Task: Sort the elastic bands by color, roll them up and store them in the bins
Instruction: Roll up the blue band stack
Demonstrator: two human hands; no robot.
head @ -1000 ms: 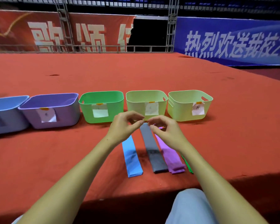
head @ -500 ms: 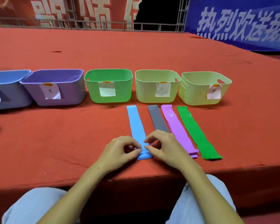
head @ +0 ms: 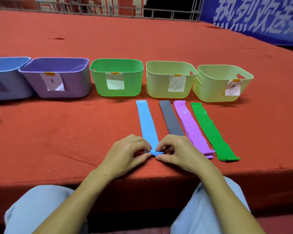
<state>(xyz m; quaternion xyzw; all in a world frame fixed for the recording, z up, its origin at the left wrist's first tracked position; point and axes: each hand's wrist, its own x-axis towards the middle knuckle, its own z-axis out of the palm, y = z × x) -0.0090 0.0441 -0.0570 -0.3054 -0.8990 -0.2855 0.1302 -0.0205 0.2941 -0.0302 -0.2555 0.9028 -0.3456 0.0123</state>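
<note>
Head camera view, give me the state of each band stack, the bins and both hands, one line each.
blue bands: flat, near end pinched by both hands
grey bands: flat, untouched
purple bands: flat, untouched
green bands: flat, untouched
bins: upright, no bands visible inside
left hand: pinching
right hand: pinching

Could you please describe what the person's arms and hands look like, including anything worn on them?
Both forearms are bare, with no sleeves in view. The left hand and right hand carry no gloves, rings or watch. A small dark mole marks the left forearm. Light blue trousers cover the knees.
</note>
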